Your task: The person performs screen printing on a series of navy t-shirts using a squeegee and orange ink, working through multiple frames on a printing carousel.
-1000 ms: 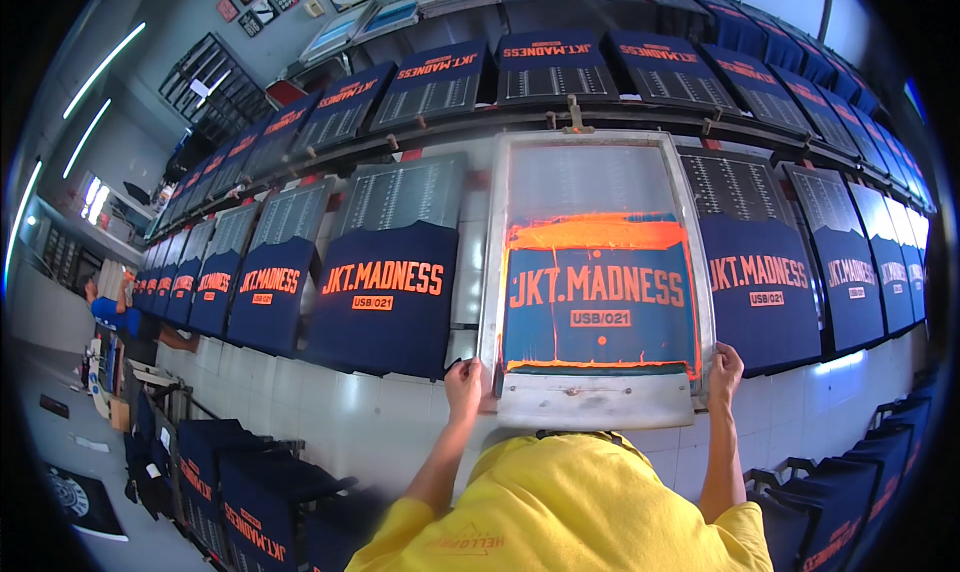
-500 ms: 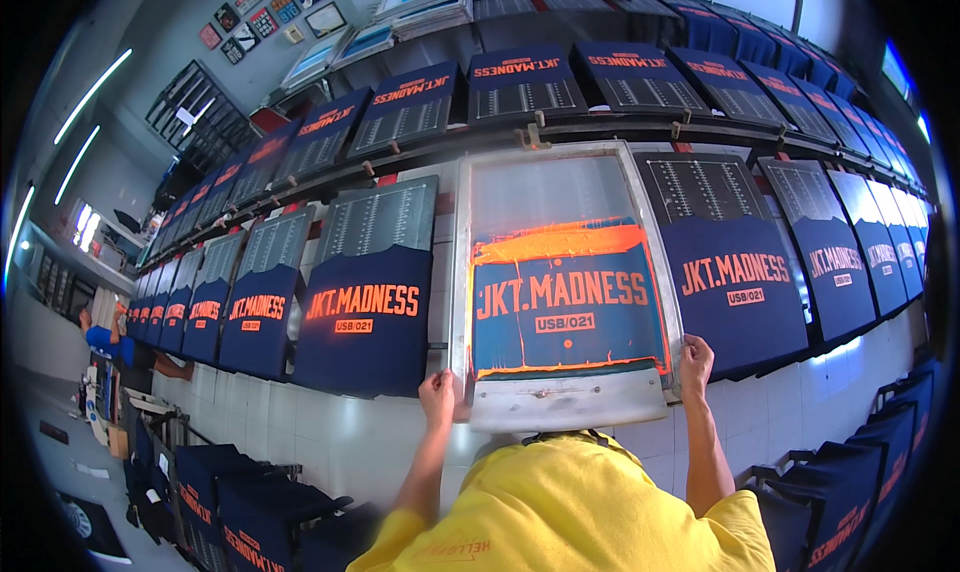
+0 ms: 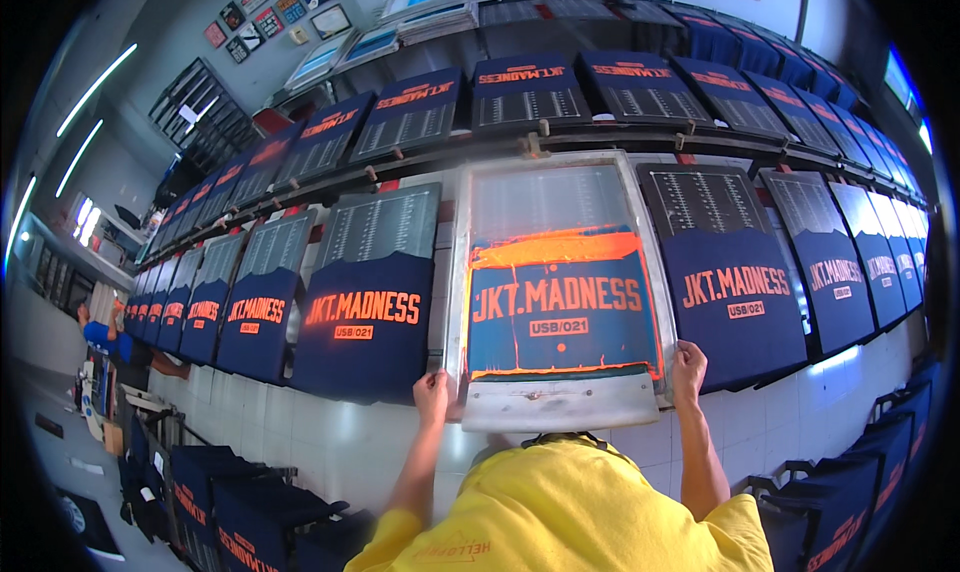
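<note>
A silk-screen printing frame (image 3: 457, 302) with pale metal sides lies over a board in the near row, between two dark navy T-shirts. Its mesh shows orange block lettering, and a thick band of orange ink (image 3: 560, 247) crosses above the lettering. Orange streaks run along the lower and right borders. A pale metal plate (image 3: 560, 404) spans the near end. My left hand (image 3: 431, 397) is closed on the frame's left edge near the front corner. On the opposite edge my right hand (image 3: 689, 372) is closed in a pinch. What lies under the screen is mostly hidden.
Navy T-shirts with orange print, such as one on the left (image 3: 365, 317) and one on the right (image 3: 738, 302), lie on boards in long rows. A rail (image 3: 400, 158) runs behind the frame. More shirts (image 3: 265, 512) are behind me. Another person (image 3: 105, 340) is at far left.
The printing frame has shifted slightly left against the neighbouring shirts, and both my hands have moved with it. My grip looks the same. The view has tipped a little.
</note>
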Demonstrator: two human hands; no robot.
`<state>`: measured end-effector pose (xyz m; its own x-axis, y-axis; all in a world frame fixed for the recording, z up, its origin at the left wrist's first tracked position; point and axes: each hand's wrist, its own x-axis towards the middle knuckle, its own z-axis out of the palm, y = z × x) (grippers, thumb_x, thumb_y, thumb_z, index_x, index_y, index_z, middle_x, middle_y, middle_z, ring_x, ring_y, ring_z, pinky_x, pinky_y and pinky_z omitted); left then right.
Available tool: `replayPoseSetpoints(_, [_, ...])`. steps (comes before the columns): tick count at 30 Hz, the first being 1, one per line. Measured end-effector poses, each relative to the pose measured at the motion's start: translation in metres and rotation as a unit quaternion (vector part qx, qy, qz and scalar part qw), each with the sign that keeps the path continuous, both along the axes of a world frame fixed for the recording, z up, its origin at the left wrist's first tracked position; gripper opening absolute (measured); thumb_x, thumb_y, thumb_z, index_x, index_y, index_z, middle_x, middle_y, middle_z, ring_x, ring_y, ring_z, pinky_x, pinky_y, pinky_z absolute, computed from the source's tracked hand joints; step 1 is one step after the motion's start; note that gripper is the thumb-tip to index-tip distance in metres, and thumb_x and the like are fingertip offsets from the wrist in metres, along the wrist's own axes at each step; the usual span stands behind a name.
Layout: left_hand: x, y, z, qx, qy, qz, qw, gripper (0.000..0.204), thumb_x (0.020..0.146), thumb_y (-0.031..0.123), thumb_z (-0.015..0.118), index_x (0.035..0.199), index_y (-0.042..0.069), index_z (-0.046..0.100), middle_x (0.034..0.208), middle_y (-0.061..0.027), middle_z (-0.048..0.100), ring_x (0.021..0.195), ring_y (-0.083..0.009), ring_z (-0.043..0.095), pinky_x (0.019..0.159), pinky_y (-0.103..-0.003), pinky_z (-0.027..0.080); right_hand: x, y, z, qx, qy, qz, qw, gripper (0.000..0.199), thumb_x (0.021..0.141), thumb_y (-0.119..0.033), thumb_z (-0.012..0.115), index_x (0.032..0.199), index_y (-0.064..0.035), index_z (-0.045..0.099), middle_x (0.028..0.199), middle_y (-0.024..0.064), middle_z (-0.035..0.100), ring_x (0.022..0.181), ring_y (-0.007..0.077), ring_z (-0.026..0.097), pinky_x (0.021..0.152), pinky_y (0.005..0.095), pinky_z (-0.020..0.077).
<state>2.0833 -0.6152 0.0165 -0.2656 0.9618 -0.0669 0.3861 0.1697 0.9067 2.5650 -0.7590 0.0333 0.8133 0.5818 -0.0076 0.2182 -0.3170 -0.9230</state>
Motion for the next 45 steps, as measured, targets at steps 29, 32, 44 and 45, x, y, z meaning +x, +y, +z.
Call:
replayPoseSetpoints(29, [-0.002, 0.007, 0.025, -0.028, 0.157, -0.076, 0.984, 0.034, 0.088, 0.028, 0.064, 0.076, -0.003, 0.067, 0.069, -0.0197, 0.066, 0.063, -0.035, 0.064, 0.062, -0.043, 0.047, 0.008, 0.004, -0.03, -0.03, -0.047, 0.035, 0.998, 0.024, 0.09, 0.0, 0.051, 0.106, 0.0075, 0.067, 0.086, 0.008, 0.068, 0.074, 0.0117, 0.059, 0.07, 0.0276, 0.0483])
replayPoseSetpoints(32, [0.0, 0.007, 0.031, -0.035, 0.162, -0.073, 0.983, 0.034, 0.088, 0.028, 0.064, 0.076, -0.003, 0.067, 0.069, -0.0196, 0.066, 0.063, -0.0351, 0.064, 0.062, -0.043, 0.047, 0.004, 0.003, -0.024, -0.041, -0.051, 0.039, 0.997, 0.024, 0.091, -0.001, 0.051, 0.106, 0.0074, 0.066, 0.086, 0.0095, 0.068, 0.075, 0.0137, 0.06, 0.072, 0.0289, 0.0483])
replayPoseSetpoints(44, [-0.013, 0.018, 0.02, -0.061, 0.114, -0.108, 0.986, 0.044, 0.089, 0.039, 0.066, 0.078, -0.003, 0.068, 0.066, -0.0212, 0.063, 0.06, -0.0321, 0.064, 0.058, -0.042, 0.045, -0.007, 0.005, -0.013, 0.043, -0.058, 0.016, 0.997, 0.028, 0.093, 0.001, 0.047, 0.116, 0.0048, 0.063, 0.11, 0.0152, 0.069, 0.104, 0.0213, 0.066, 0.092, 0.0317, 0.0498])
replayPoseSetpoints(45, [-0.015, 0.018, 0.017, -0.062, 0.143, -0.114, 0.981, 0.045, 0.089, 0.04, 0.065, 0.079, -0.003, 0.068, 0.067, -0.0219, 0.064, 0.062, -0.0345, 0.064, 0.059, -0.044, 0.046, -0.008, 0.006, -0.016, 0.069, -0.057, 0.014, 0.996, 0.029, 0.093, 0.001, 0.047, 0.117, 0.0044, 0.063, 0.111, 0.0151, 0.069, 0.104, 0.0214, 0.066, 0.093, 0.0317, 0.0497])
